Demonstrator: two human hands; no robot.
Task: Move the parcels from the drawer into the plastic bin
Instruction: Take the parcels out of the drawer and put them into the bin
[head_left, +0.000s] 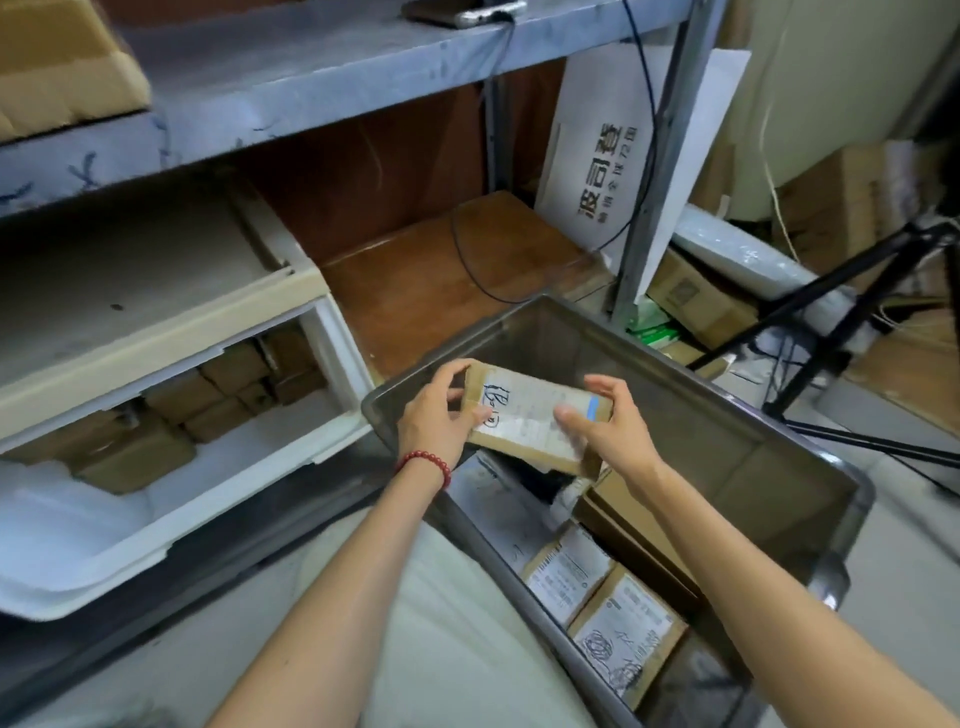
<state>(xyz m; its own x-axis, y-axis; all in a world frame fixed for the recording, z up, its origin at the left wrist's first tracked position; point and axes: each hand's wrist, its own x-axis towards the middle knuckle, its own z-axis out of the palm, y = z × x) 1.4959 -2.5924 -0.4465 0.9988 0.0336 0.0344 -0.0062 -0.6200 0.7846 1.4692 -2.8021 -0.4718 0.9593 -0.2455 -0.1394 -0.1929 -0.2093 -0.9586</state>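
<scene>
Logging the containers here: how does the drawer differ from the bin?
The drawer is white; the bin is grey. The drawer juts from a cabinet; the bin stands free. The drawer's parcels are piled at its back; the bin's parcels lie at its near end, with another parcel gripped above by the left hand and right hand. Both are open-topped and hold brown parcels.

Drawer (171, 525) left, under shelf (311, 88), stored parcels (218, 400) in its far part; plastic bin (753, 452) right of it, binned parcels (623, 623) at its near end; held parcel (524, 410) above bin's left rim, between left hand (441, 421) and right hand (613, 426).
</scene>
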